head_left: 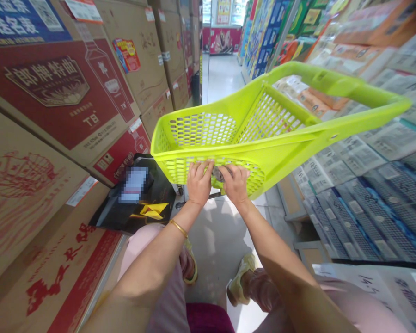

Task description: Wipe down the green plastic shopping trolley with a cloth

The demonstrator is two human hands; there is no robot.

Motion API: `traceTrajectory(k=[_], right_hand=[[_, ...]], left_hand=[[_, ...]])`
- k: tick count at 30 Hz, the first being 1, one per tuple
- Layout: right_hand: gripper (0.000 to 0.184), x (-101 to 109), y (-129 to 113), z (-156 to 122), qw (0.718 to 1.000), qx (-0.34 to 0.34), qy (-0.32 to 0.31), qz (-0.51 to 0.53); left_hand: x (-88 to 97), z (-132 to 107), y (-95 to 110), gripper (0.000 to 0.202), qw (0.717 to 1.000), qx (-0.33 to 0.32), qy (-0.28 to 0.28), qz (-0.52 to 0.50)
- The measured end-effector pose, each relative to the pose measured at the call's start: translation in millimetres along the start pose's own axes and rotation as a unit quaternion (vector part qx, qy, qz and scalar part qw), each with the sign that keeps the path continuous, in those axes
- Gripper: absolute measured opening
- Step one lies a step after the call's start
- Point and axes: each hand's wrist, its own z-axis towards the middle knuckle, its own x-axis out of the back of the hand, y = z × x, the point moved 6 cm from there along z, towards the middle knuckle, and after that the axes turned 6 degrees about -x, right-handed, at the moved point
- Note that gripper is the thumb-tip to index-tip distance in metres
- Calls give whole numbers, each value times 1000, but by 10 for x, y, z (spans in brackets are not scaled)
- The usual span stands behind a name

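Observation:
A lime-green plastic shopping basket (pixel 263 134) with a long handle is tilted in front of me, its near side facing me. My left hand (pixel 198 182) presses against the basket's perforated near wall, fingers curled onto it. My right hand (pixel 235 183) is beside it, fingers closed around a small grey part (pixel 219 174) at the basket's lower edge. The two hands nearly touch. A gold bangle sits on my left wrist.
Stacked cardboard cartons (pixel 55 115) line the left of the aisle. Shelves of boxed goods (pixel 374 175) run along the right. A black bag (pixel 138 199) lies by the cartons. My knees and shoes (pixel 241 277) are below, on the pale floor.

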Motion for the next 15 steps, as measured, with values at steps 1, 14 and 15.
traceTrajectory(k=[1, 14, 15], right_hand=[[29, 49, 26, 84, 1000, -15, 17, -7], [29, -55, -16, -7, 999, -23, 32, -29], [29, -106, -27, -88, 999, -18, 18, -34]], left_hand=[[-2, -3, 2, 33, 1000, -2, 0, 1], [22, 24, 24, 27, 1000, -11, 8, 8], [25, 32, 24, 29, 1000, -10, 3, 6]])
